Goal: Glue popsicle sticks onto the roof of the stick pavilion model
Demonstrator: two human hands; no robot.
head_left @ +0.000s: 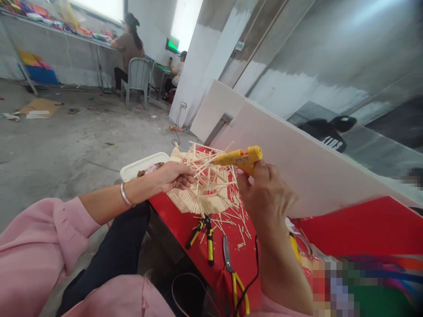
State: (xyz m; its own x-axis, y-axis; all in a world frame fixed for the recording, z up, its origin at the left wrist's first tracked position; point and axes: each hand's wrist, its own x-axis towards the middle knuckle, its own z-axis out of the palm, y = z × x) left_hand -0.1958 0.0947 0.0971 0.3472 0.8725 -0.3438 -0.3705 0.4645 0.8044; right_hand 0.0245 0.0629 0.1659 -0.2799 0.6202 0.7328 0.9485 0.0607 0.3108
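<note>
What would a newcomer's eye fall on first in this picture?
First, the bright yellow glue gun in the right hand, its nozzle pointed into a pale stick model that the left hand steadies at the picture's middle. Both sit over a vivid red table, where yellow-handled pliers lie among loose sticks.

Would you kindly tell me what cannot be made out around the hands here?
Head view:
- Glue gun trigger: hidden behind the right hand.
- Left hand fingertips: hidden by the stick model.
- Snips handles: cut off by the bottom edge.
- Table, lower right: blurred out.
</note>
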